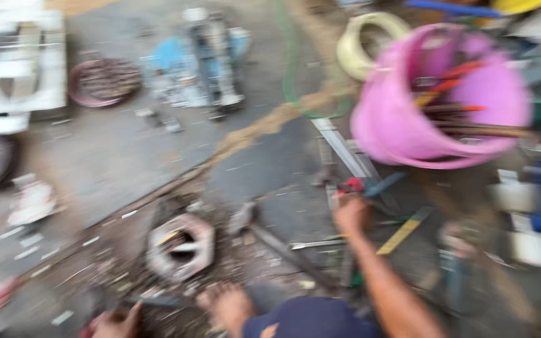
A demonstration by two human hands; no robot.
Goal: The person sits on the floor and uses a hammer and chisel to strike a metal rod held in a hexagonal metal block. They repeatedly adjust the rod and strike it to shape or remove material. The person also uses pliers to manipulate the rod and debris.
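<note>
Right hand [350, 215] grip on one red-handled tool [353, 184], closure unclear; left hand [115, 324] blurred; one pink bucket [402, 134].

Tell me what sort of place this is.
Probably an informal repair workshop, worked on the ground. A pink plastic bucket holds long-handled tools, hand tools lie scattered by the right hand, and metal machine parts and scraps sit on the dusty concrete floor.
</note>
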